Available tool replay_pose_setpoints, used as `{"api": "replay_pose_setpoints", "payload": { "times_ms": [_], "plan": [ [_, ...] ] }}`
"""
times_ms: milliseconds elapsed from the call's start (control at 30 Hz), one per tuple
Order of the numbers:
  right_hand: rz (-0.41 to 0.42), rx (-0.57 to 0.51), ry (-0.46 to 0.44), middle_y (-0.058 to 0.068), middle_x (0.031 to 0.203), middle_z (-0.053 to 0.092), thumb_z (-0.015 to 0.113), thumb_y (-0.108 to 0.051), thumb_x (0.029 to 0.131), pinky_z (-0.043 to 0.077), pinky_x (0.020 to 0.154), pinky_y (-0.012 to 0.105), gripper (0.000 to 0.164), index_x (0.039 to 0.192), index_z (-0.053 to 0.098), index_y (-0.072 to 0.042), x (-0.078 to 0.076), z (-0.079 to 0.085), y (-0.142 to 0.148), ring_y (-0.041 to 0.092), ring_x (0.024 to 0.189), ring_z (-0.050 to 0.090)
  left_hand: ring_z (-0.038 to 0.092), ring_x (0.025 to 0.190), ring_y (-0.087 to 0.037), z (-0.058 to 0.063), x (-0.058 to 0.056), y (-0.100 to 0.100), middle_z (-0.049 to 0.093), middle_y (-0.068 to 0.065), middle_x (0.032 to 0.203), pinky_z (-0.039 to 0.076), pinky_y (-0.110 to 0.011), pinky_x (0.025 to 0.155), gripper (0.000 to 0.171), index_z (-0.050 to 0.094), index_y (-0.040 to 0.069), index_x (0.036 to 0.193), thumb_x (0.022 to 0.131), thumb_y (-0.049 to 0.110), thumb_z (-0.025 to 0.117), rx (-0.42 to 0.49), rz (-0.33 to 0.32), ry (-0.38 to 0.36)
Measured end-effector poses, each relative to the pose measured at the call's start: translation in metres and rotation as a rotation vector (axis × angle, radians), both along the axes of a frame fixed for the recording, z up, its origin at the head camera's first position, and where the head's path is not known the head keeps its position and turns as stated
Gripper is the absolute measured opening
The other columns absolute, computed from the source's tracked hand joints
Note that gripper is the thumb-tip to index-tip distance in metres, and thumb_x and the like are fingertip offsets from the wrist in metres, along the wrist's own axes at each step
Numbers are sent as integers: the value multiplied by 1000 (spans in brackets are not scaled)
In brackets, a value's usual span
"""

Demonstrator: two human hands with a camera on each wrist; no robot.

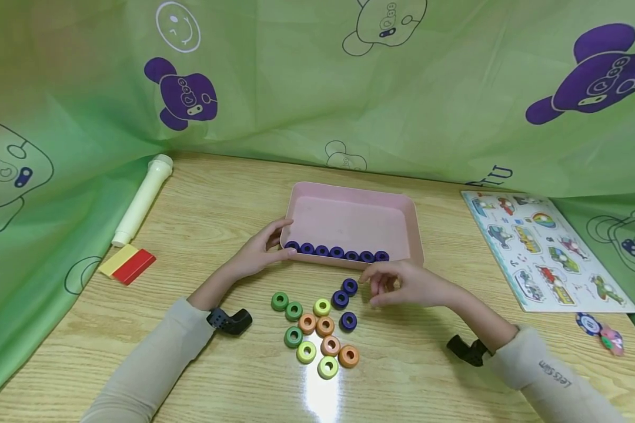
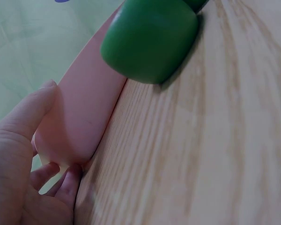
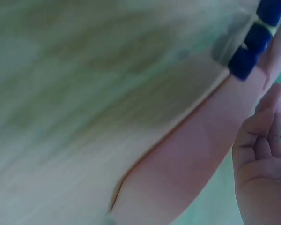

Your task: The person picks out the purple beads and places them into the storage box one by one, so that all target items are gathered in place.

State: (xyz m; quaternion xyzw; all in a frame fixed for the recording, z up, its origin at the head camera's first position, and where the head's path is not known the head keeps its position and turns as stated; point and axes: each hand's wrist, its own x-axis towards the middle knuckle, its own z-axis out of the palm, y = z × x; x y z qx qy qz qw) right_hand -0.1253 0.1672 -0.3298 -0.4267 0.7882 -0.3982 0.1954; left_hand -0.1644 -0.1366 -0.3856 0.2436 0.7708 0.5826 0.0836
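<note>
A pink tray [image 1: 351,218] sits on the table with a row of several dark blue ring-shaped beads [image 1: 336,252] along its near wall. The left hand [image 1: 256,251] grips the tray's near left corner, thumb on the near rim and fingers round the left side, as the left wrist view also shows. Just off the tray's near right side, the right hand [image 1: 404,283] hovers with loosely bent fingers and nothing visible between them. Closest to it are three loose dark blue beads [image 1: 341,299]. Nearer the front lie green beads [image 1: 293,311], orange beads [image 1: 325,326] and yellow-green beads [image 1: 306,352].
A whitish tube [image 1: 143,200] lies at the left beside a yellow and red piece [image 1: 128,264]. To the right is a picture puzzle board [image 1: 550,252] with small trinkets [image 1: 600,332] by its near edge. Green printed cloth [image 1: 275,82] hangs behind the wooden table [image 1: 222,182].
</note>
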Motion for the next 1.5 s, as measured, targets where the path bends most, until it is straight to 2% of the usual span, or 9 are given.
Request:
{"api": "replay_pose_setpoints", "payload": {
  "times_ms": [167,367,500,767,933,1067,1233,1500],
  "plan": [
    [87,74,10,5,78,56,66,-11,72,47,54,23,33,103,55,-6,0,-17,-4,11,66,52,22,120,-32,-1,-1,0,15,-20,135,23,-38,97,59,24,-1,130,81,8,56,7,-13,-2],
    [207,109,-92,5,84,55,65,-17,73,47,57,23,39,109,53,-11,-3,-33,-7,16,72,52,21,121,-32,-2,-3,0,14,-20,136,23,-37,98,59,24,-1,130,81,8,56,16,-21,2],
    [224,132,-135,4,84,54,65,-17,74,47,59,23,37,109,53,-13,-1,-35,-14,19,74,52,21,120,-32,-2,-2,-1,14,-20,135,23,-38,97,59,24,-2,130,81,7,55,22,-19,-1],
    [264,189,-21,-4,79,54,66,-19,73,46,56,19,31,102,56,-18,-1,-36,-23,10,70,52,22,120,-32,-1,0,-1,14,-19,136,22,-38,97,59,24,-1,130,81,8,56,25,-11,-12],
    [274,192,11,-6,76,54,66,-21,72,45,55,18,28,98,55,-19,0,-36,-22,7,68,51,22,120,-32,0,0,-1,14,-20,135,22,-39,97,59,24,-2,130,81,7,56,28,-13,-13],
    [235,201,-2,-6,76,54,65,-23,73,45,56,19,27,97,54,-20,-1,-32,-20,7,68,50,22,120,-32,0,0,0,15,-19,135,22,-39,97,59,25,-1,130,81,7,56,22,-11,-11],
    [128,179,28,-8,74,53,64,-28,74,45,53,21,27,98,53,-22,-6,-21,-17,7,64,50,22,120,-32,0,0,-1,14,-19,136,23,-39,97,59,25,0,130,81,7,56,11,-11,-11],
    [-64,15,67,-1,70,54,65,-15,74,44,50,25,26,98,55,-11,-27,0,-19,12,59,49,22,120,-31,-1,0,-1,15,-19,136,23,-38,97,59,25,2,131,81,9,56,10,-12,-8]
  ]
}}
